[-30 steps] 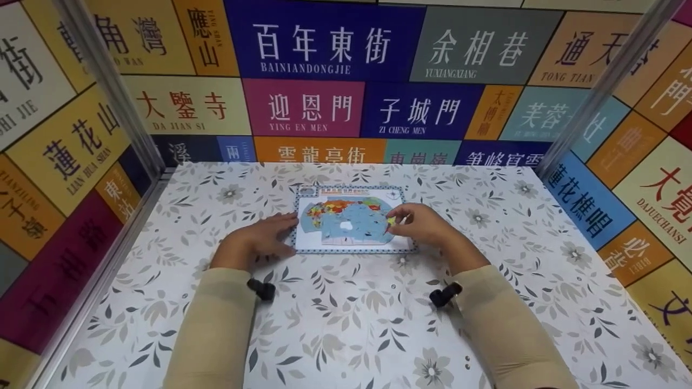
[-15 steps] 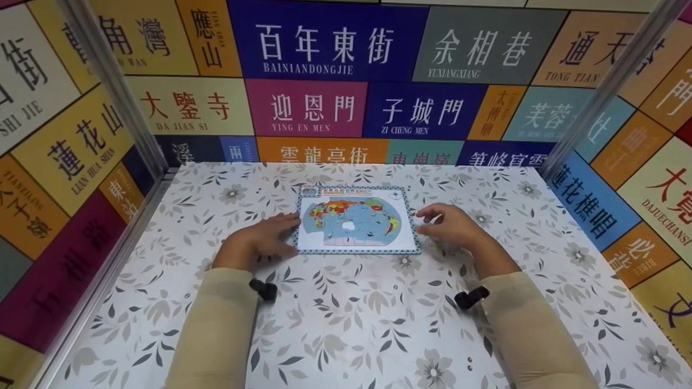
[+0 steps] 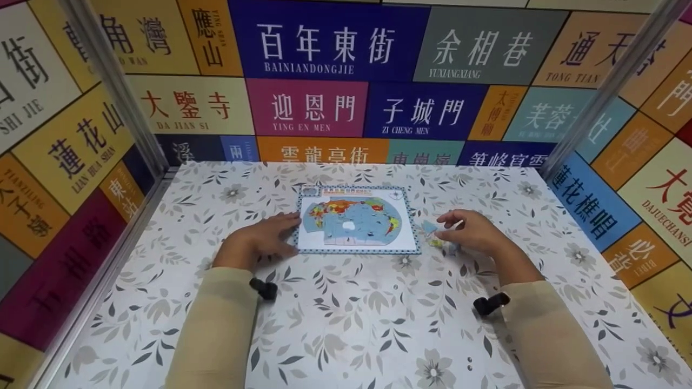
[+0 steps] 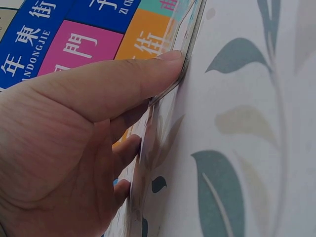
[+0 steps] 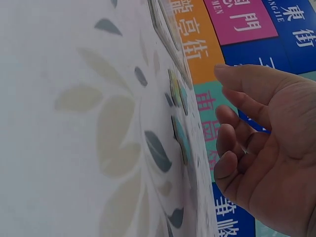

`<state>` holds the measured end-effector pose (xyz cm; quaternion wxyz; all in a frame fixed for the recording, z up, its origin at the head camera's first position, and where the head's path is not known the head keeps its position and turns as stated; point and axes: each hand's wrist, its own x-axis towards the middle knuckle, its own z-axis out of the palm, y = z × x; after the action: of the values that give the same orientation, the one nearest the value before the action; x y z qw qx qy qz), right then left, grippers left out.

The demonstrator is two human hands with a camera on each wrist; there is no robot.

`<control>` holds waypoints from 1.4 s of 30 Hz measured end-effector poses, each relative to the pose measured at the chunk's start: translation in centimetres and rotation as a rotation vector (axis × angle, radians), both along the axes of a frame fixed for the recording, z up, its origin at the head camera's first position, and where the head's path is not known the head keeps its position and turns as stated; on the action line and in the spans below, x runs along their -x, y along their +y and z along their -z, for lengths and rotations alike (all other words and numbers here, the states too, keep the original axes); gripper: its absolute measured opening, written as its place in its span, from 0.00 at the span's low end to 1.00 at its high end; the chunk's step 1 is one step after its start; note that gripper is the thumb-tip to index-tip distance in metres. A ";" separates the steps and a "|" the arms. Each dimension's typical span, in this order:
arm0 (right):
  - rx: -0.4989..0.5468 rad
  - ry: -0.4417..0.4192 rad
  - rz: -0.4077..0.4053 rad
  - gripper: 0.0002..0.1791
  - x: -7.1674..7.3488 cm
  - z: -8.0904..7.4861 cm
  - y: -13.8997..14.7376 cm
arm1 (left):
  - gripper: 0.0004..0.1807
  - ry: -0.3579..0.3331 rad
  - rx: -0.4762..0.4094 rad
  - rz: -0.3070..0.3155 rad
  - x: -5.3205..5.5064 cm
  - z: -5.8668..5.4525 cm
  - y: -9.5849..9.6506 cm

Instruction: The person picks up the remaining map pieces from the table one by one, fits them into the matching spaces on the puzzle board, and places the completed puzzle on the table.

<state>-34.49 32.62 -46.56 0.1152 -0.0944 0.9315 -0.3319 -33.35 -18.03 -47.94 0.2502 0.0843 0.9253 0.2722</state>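
Observation:
A world map jigsaw puzzle (image 3: 354, 221) in a blue-dotted frame lies flat on the table, with a white gap in its blue middle and another at its lower left. My left hand (image 3: 262, 236) rests at the puzzle's left edge. In the left wrist view its thumb (image 4: 168, 61) touches the near corner of the board (image 4: 190, 47). To the right of the board are a few loose puzzle pieces (image 3: 430, 227). Above them hovers my right hand (image 3: 469, 232), fingers loosely bent and holding nothing. Two loose pieces (image 5: 180, 140) show edge-on in the right wrist view, apart from the fingers.
A flower-patterned cloth (image 3: 346, 324) covers the table. Walls with printed signs (image 3: 305, 108) stand at the back and both sides, with metal posts (image 3: 132, 108) at the corners. A dark device (image 3: 491, 305) is strapped to each wrist.
My right hand has left the puzzle's right side, where a yellow-green piece now lies in place. It has moved right, over the loose pieces. My left hand has stayed at the edge.

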 end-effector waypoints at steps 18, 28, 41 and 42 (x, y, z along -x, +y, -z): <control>-0.069 -0.045 0.009 0.28 -0.5 0.6 2.8 | 0.48 -0.002 -0.007 -0.004 0.0 0.2 -0.1; -0.129 -0.087 0.005 0.28 -0.6 1.0 3.2 | 0.48 -0.015 -0.007 -0.022 -0.1 0.0 0.1; -0.101 -0.108 -0.023 0.26 -0.9 1.1 3.5 | 0.48 -0.006 -0.003 -0.003 -0.2 -0.2 0.0; -0.098 -0.105 -0.026 0.26 -0.9 1.0 3.5 | 0.48 -0.007 -0.006 -0.006 -0.2 -0.2 0.0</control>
<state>-33.57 36.16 -47.59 0.1728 -0.0831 0.9380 -0.2888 -33.17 -18.01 -47.76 0.2526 0.0814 0.9238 0.2759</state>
